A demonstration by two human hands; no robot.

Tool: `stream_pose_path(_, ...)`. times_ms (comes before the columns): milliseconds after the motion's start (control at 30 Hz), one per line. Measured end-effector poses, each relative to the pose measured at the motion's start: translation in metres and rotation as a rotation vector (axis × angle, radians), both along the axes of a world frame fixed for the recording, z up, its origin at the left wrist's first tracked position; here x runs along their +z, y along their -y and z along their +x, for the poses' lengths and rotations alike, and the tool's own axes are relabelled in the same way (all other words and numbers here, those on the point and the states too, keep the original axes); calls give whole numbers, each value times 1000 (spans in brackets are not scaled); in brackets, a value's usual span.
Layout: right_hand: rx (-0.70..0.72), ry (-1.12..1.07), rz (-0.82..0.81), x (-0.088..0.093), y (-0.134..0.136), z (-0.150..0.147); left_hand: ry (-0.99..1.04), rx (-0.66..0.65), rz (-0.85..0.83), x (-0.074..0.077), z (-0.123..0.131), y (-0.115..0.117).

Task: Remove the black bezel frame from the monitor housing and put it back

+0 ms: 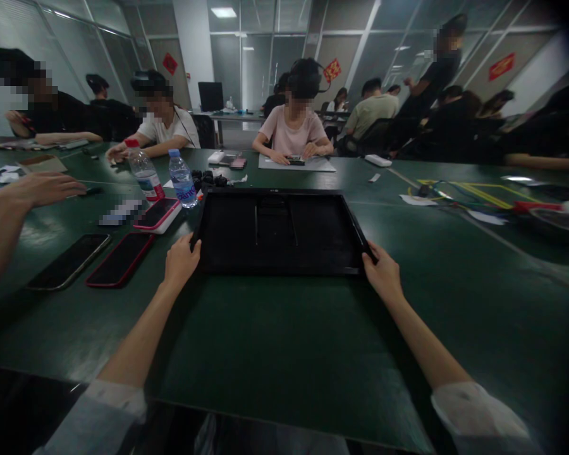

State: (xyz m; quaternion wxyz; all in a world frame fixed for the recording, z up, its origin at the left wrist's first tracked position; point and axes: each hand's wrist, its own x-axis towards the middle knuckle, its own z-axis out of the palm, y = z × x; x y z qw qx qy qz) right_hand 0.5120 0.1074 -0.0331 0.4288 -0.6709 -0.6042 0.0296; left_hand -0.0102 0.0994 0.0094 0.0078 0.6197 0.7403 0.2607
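Note:
A black rectangular tray-like frame point(232, 253) with a raised rim lies on the green table point(275, 354), with a thin U-shaped bar in its middle. My left hand point(183, 259) grips its left edge near the front corner. On the right edge, close to the front corner, my right hand point(382, 268) is closed round the rim. Both forearms reach in from the bottom of the view.
Left of the frame are a red-capped bottle point(145, 174), a blue-capped bottle point(182, 180) and several phones point(121, 259). Another person's hand point(47, 189) reaches in at the left. Cables point(464, 193) lie at the right; people sit across the table.

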Motion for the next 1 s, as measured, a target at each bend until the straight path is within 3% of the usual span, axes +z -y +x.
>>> stream_pose_path(233, 6, -25, 14, 2, 2, -2, 12, 0, 6, 2, 1, 0)
stream_pose_path(667, 11, -22, -30, -1, -1, 0, 87, 36, 4, -10, -5, -8)
stream_pose_path(1000, 2, -42, -60, -7, -6, 5, 264, 76, 33, -5, -9, -11)
